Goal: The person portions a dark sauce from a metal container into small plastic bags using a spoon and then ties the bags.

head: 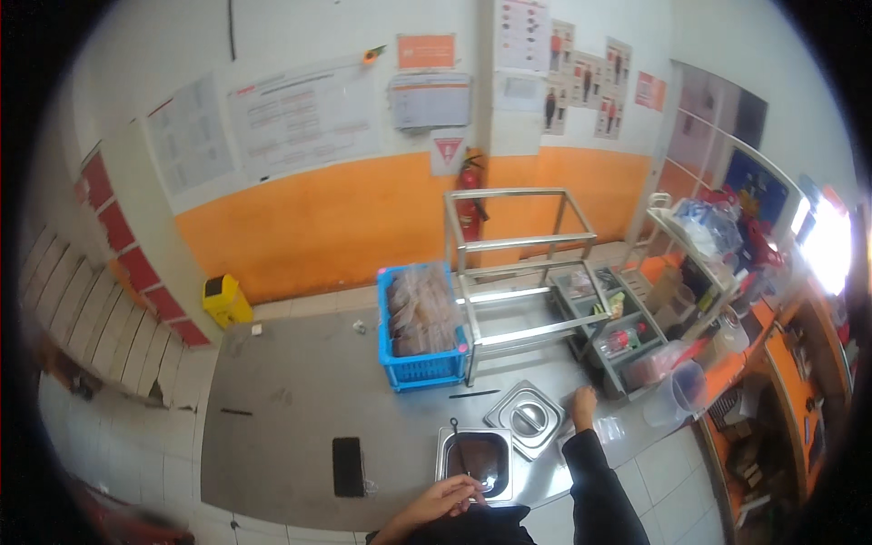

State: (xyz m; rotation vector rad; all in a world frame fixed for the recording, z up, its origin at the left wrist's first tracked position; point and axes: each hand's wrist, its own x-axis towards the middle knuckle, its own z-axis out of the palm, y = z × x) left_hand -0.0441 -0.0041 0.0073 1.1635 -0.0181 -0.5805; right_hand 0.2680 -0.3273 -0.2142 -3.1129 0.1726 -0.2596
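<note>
A steel food pan (475,466) with dark brown contents stands at the near edge of the table. A thin-handled utensil (456,436) leans in it, its looped end at the far rim. My left hand (453,497) is over the pan's near side with bent fingers; a shiny clear spot shows by the fingertips, and whether they hold something is unclear. The pan's steel lid (526,418) lies to the right, its corner near the pan. Beyond it, my right hand (584,407) reaches forward near a grey compartment tray (616,378); its fingertips are hard to make out.
A blue plastic crate (422,372) holds several bagged brown portions. Beside it stands a steel frame rack (524,337). A black phone (348,466) and a dark stick (475,394) lie on the metal table (286,449). At right are a clear jug (674,394) and plastic packets (608,430).
</note>
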